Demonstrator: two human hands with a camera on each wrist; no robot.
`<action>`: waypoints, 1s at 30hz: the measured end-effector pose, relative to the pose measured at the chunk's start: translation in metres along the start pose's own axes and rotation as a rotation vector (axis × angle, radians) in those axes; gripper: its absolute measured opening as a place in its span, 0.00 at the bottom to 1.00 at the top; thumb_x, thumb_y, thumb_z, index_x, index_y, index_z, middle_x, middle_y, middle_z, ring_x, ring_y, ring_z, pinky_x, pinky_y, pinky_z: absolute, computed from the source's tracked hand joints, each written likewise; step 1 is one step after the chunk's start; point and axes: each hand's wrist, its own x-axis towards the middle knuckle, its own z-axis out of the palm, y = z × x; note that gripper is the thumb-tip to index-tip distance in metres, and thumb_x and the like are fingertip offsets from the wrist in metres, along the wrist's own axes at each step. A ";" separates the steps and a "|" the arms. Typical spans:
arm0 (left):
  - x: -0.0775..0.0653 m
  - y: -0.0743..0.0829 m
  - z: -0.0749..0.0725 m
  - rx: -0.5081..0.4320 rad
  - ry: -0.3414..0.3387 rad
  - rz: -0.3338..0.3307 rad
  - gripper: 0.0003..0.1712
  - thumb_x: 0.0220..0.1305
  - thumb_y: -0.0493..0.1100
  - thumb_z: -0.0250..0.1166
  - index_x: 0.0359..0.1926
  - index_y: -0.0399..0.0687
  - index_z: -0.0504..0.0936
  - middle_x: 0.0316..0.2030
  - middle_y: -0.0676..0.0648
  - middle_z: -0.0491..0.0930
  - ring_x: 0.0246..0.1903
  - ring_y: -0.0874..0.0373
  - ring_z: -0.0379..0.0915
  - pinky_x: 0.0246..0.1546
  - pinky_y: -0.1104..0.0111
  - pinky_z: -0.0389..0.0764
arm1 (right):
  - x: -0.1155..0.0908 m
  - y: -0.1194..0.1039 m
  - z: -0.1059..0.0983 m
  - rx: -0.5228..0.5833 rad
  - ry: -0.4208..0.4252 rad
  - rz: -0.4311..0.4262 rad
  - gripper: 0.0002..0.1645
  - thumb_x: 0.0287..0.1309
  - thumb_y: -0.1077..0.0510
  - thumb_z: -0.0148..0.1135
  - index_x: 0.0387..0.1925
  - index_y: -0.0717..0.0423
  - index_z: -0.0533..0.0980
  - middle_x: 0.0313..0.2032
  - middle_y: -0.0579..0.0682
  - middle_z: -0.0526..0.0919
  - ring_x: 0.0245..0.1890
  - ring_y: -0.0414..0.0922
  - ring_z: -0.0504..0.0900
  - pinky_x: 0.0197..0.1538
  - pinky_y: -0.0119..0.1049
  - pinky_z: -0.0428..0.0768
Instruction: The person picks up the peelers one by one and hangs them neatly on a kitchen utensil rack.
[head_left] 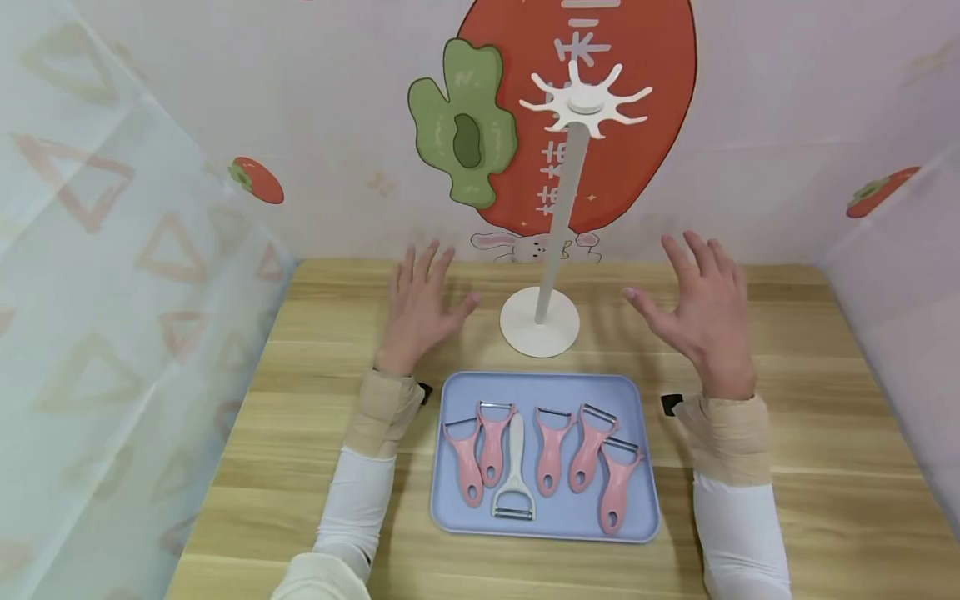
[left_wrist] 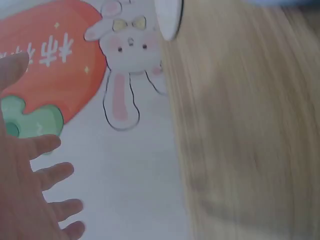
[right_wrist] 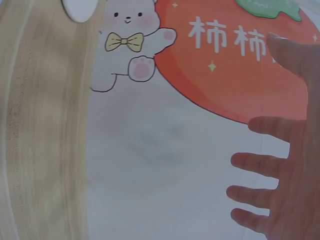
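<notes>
Both hands hold nothing, fingers spread, one on each side of a white stand [head_left: 557, 225]. My left hand [head_left: 420, 317] is left of the stand's round base, apart from it, thumb pointing towards it. My right hand [head_left: 708, 312] is to the right of the stand, its thumb also towards the pole. A ring of curved hooks tops the stand, and no hook carries anything. Nearer lies a pale blue tray [head_left: 562, 527] with several pink peelers [head_left: 550, 458] and one white peeler [head_left: 516, 467]. The white one lies with its blade towards the near side.
The wooden tabletop [head_left: 817, 400] extends around the tray. Behind it stands a wall [head_left: 337, 200] printed with fruit and a rabbit, and pale patterned sheets [head_left: 150, 292] rise at the left and right. A small black piece [head_left: 671, 405] shows beside the right wrist.
</notes>
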 end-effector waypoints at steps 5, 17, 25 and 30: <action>0.009 0.022 -0.001 -0.165 -0.066 0.124 0.51 0.65 0.75 0.55 0.77 0.48 0.64 0.77 0.42 0.62 0.76 0.41 0.55 0.73 0.44 0.58 | -0.006 -0.007 -0.002 0.055 0.039 -0.024 0.52 0.54 0.31 0.67 0.75 0.52 0.68 0.72 0.63 0.69 0.73 0.69 0.63 0.70 0.70 0.58; 0.043 0.080 0.029 -0.827 -0.274 0.189 0.40 0.65 0.50 0.70 0.73 0.43 0.66 0.69 0.42 0.71 0.69 0.43 0.68 0.71 0.51 0.66 | -0.022 -0.013 -0.009 0.078 0.034 -0.122 0.42 0.61 0.38 0.66 0.69 0.58 0.75 0.63 0.64 0.79 0.60 0.67 0.77 0.61 0.67 0.70; 0.051 0.105 0.048 -0.876 -0.295 0.190 0.18 0.72 0.49 0.64 0.55 0.43 0.78 0.49 0.46 0.82 0.51 0.53 0.79 0.59 0.60 0.78 | -0.039 -0.012 -0.016 0.128 -0.109 -0.097 0.33 0.73 0.43 0.56 0.68 0.59 0.74 0.61 0.64 0.80 0.58 0.66 0.79 0.58 0.64 0.74; 0.057 0.115 0.056 -1.052 -0.339 0.115 0.16 0.77 0.49 0.58 0.41 0.39 0.79 0.34 0.42 0.82 0.41 0.43 0.81 0.52 0.59 0.82 | -0.047 -0.013 -0.018 0.183 -0.182 -0.109 0.32 0.74 0.43 0.54 0.69 0.59 0.74 0.61 0.61 0.80 0.60 0.64 0.78 0.60 0.64 0.73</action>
